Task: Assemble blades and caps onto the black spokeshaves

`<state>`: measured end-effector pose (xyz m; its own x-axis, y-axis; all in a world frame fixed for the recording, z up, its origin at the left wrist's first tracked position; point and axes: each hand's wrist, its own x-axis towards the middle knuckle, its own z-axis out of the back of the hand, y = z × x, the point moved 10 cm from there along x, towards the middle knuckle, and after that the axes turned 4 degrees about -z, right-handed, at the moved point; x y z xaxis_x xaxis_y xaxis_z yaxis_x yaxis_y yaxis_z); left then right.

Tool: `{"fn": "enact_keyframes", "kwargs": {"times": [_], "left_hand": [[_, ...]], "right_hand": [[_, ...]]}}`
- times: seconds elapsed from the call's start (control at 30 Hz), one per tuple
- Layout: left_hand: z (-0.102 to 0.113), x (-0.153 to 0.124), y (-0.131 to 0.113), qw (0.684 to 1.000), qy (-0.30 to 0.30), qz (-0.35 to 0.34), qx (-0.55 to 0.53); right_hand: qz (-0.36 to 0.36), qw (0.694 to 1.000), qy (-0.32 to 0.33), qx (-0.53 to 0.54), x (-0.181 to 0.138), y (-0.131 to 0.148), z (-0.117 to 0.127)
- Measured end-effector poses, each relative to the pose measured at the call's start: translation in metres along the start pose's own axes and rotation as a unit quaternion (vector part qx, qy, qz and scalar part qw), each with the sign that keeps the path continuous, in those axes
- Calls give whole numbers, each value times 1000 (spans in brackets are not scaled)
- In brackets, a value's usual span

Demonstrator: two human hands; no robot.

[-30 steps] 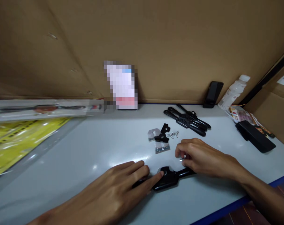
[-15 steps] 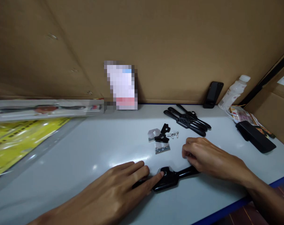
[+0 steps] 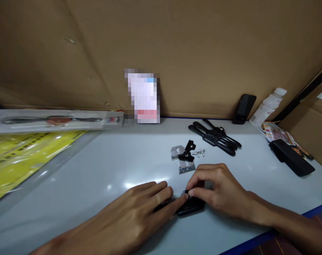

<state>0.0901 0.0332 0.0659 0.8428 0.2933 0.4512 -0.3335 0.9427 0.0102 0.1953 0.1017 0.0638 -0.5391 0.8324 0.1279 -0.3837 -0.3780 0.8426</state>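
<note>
Glossy black tool body point(image 3: 191, 209) with a slim handle point(image 3: 161, 206) lies on the smooth pale bench point(image 3: 83, 184), long axis running left to right. My left hand point(image 3: 139, 209) lies over the handle, index fingertip on the body; its hold I cannot tell. My right grip point(image 3: 222, 191), thumb and forefinger pinched together, meets that fingertip over the body; any part between is hidden.
</note>
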Motion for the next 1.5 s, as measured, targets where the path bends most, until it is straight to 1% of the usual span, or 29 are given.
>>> {"fn": "enact_keyframes", "kwargs": {"times": [0.13,0.27,0.37,0.43,0.5,0.57,0.63,0.7,0.8,0.9,1.07,1.13,1.2,1.3,1.37,1.4,1.43,1.5], "left_hand": [[0,1,1,1000,-4,1,2],[-3,-2,2,1000,4,3,-10],[-4,-4,1,1000,0,4,-8],[-3,-4,1,1000,-6,10,0],[-4,-4,2,1000,-8,21,6],[-5,-4,4,999,-6,32,2],[-7,-4,5,999,-2,39,-10],[-8,-6,6,999,1,44,-24],[-10,-9,8,998,5,53,-34],[-12,-12,10,997,8,59,-40],[-15,-12,10,998,13,60,-28],[-15,-11,11,998,11,63,-27],[-13,-10,11,998,9,64,-22],[-9,-8,9,998,-2,57,-2],[-8,-7,8,999,-7,53,8],[-7,-7,8,999,-8,52,9],[-8,-7,8,999,-9,51,7],[-8,-7,8,999,-9,49,-1]], "right_hand": [[-4,1000,2,-4,0,-1,-3],[3,1000,-1,-18,-2,-1,-6],[28,999,-2,-44,-5,1,-8],[59,994,2,-92,-8,5,-12],[101,980,15,-170,-12,12,-18],[150,955,33,-254,-15,20,-27],[194,929,52,-311,-19,27,-36],[222,912,72,-336,-21,31,-42],[235,907,99,-335,-22,31,-44],[232,914,123,-309,-21,31,-41],[221,915,106,-321,-19,29,-34],[205,925,99,-303,-18,27,-35],[165,948,84,-260,-13,21,-32],[61,984,62,-155,-5,4,-25],[0,993,59,-98,-2,-8,-22],[-11,994,58,-91,-1,-10,-20],[-6,993,55,-101,0,-9,-19],[39,986,45,-157,-1,-2,-18]]}}
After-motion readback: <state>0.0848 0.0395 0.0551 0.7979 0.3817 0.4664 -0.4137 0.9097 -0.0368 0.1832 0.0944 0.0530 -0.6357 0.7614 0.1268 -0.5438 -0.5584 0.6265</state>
